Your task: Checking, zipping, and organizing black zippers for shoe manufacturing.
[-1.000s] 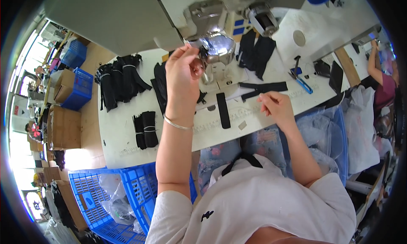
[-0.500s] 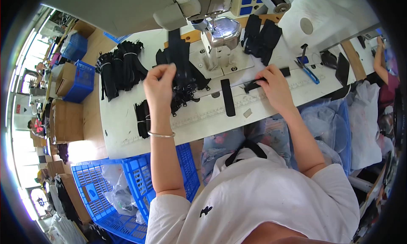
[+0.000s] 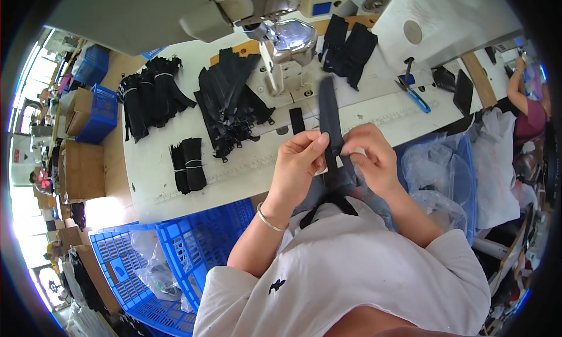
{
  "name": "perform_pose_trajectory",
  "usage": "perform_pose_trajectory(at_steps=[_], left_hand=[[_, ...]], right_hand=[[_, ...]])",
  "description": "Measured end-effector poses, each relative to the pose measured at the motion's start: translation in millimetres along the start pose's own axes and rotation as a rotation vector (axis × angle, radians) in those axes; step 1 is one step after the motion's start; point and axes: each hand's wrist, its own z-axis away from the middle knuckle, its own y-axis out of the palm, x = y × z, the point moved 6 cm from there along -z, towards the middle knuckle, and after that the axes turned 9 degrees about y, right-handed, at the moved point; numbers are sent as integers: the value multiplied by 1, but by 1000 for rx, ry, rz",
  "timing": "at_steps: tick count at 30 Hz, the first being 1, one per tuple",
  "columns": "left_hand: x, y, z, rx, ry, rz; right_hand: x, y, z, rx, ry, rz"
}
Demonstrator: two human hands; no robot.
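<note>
Close before us, our left hand (image 3: pixel 302 161) and right hand (image 3: pixel 372 160) flank a dark strip (image 3: pixel 329 110), fingers of both pinched on its near part, neither hand clearly nearer. Its long axis runs away from us, over the worktop (image 3: pixel 234 182), toward the sewing machine (image 3: pixel 288 47). Half a second ago, our left was beside the zipper pile (image 3: pixel 231 100), well apart from our right.

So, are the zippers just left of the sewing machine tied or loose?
Loose, it seems: the zippers fan out unevenly with no band showing, while the small black bundle nearby has a pale band around it.
</note>
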Motion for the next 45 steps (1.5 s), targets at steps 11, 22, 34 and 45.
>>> perform_pose_trajectory(at_steps=[11,22,34,45], left_hand=[[11,32,2,-99,251,-346],[-11,0,-1,-255,439,-539],[-32,-22,6,-206,527,-1687],[-27,-53,17,-279,243,-428]], right_hand=[[-43,13,22,-53,554,-909],[-35,5,40,213,742,-385],[-42,-25,26,47,663,-111],[-32,-1,18,80,845,-264]])
